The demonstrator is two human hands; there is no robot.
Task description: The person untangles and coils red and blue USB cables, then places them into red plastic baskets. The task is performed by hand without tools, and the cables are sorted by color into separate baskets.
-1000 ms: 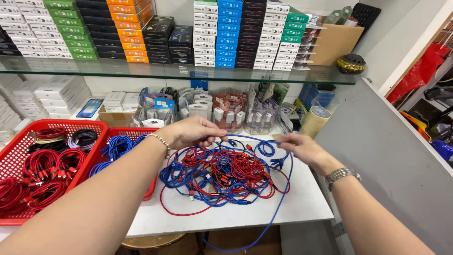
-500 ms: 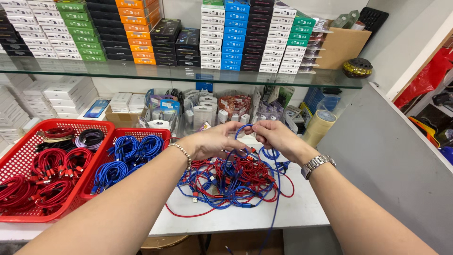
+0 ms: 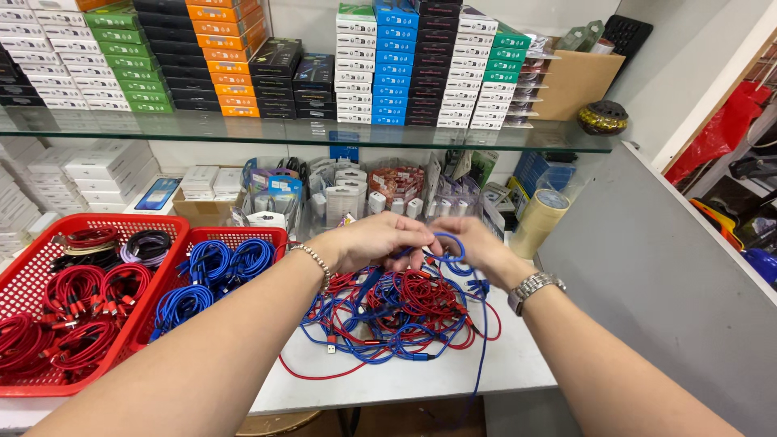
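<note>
Head view shows both hands meeting over the pile: the left hand (image 3: 374, 241) and right hand (image 3: 472, 245) each have a closed grip on one blue cable (image 3: 447, 245), bending it into a loop. Coiling looks like the step now; next needs neat, even turns. Below lies the red and blue cable tangle (image 3: 396, 311) on the white table (image 3: 388, 380), beside red baskets (image 3: 48, 311). Half a second ago the hands were a bit apart; now they touch.

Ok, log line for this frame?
left hand + right hand: coiling blue cable | over red-blue cable pile | white table
</note>
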